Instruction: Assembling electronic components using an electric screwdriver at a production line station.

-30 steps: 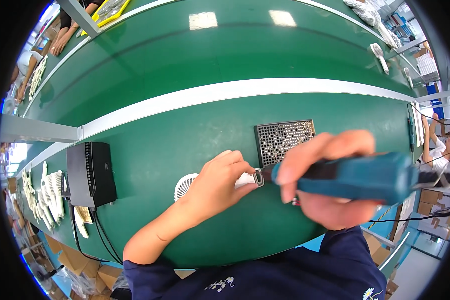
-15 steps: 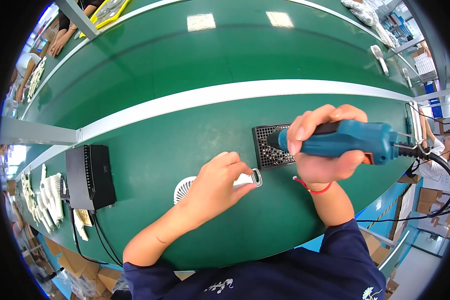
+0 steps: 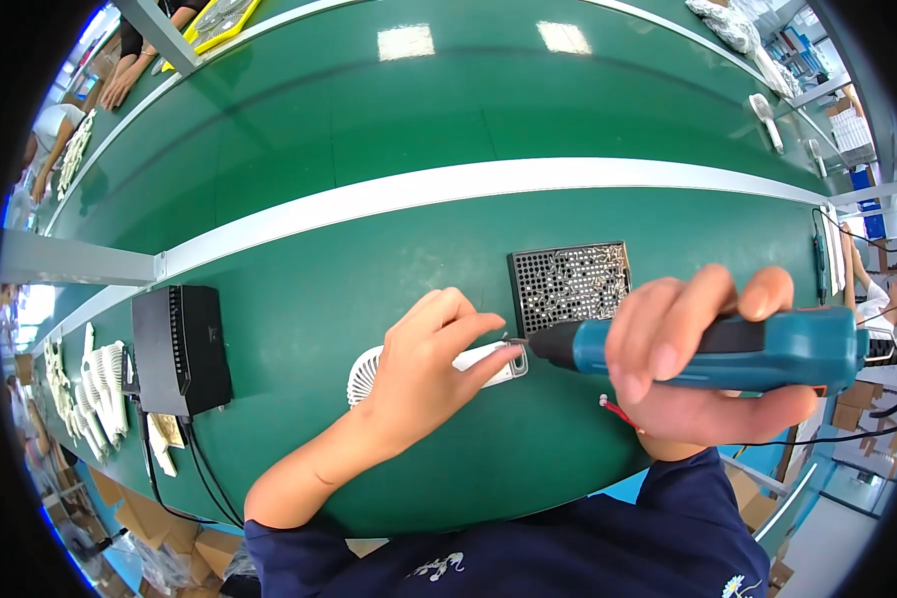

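On the green table [image 3: 299,289], a white brush [image 3: 365,377] lies nine-to-three beneath the nearer left hand [image 3: 421,349], thumb and forefinger apart; the right hand [image 3: 663,344] clamps a screwdriver [image 3: 767,349] toward three o'clock.

Workshop, factory assembly type. Long green bench [image 3: 319,309], pale rail [image 3: 468,175] along far edge, second bench [image 3: 399,110] beyond. Corded screwdriver [image 3: 757,349], screw tray [image 3: 515,289]. Similar white parts [image 3: 108,389] lined up by left edge; cardboard boxes [image 3: 159,518] below near left corner. Co-workers: hands [image 3: 120,85] far left, person [image 3: 870,304] past right edge.
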A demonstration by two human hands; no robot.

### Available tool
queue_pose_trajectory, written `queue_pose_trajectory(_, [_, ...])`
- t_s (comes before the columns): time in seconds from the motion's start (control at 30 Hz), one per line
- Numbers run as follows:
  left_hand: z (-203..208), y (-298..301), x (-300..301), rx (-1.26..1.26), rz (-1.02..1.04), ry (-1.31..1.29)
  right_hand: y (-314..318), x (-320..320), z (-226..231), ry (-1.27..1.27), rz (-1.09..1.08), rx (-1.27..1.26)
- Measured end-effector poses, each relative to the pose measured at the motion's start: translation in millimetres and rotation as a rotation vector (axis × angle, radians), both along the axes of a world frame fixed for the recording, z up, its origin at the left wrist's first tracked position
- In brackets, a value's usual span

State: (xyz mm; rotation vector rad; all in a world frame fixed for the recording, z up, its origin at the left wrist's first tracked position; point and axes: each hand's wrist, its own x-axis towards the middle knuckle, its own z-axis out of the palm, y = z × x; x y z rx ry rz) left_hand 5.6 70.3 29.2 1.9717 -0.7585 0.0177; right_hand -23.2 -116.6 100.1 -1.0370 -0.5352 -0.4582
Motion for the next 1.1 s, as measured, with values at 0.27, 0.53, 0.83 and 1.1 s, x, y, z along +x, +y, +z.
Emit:
queue_pose_trajectory(0.27, [-2,-1,-1,-0.046,-0.035,0.057,-6,1,4,-0.034,0.011,0.002])
queue_pose_trajectory(0.53, [0,2,0,-0.042,-0.029,0.106,-7,6,-3,0.01,0.053,0.023])
queue_pose_trajectory(0.83, [-2,4,2,-0.075,-0.132,0.208,-29,25,-6,0.124,0.256,0.113])
queue_pose_trajectory(1.1, [2,7,9,0.17,-0.451,0.174,10,-7,5,0.008,0.09,-0.328])
